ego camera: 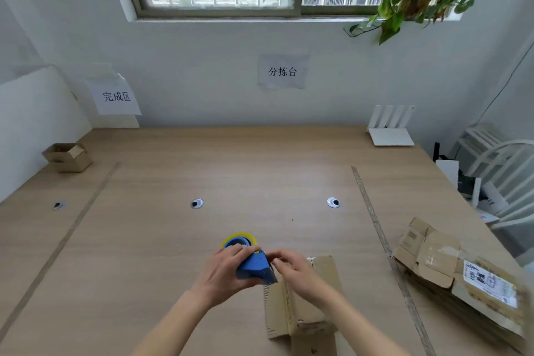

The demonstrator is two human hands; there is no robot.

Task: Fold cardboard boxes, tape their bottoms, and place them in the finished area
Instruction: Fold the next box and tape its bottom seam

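Note:
My left hand (224, 272) grips a blue tape dispenser (254, 264) with a yellow-edged roll, held just above the table near its front middle. My right hand (291, 267) has its fingertips curled at the dispenser's cutter end, pinching there; the tape itself is too faint to make out. Under and to the right of my hands lies a folded cardboard box (300, 306) on the wooden table (173, 240). One made-up small box (68, 156) stands at the far left, below the paper sign (116, 96) on the wall.
A stack of flattened cardboard boxes (462, 277) lies at the right edge, beyond a strip line (384, 248) marked on the table. A white router (391, 127) stands at the back right. White chairs (502, 179) are off the right side. Cable grommets (197, 203) dot the tabletop.

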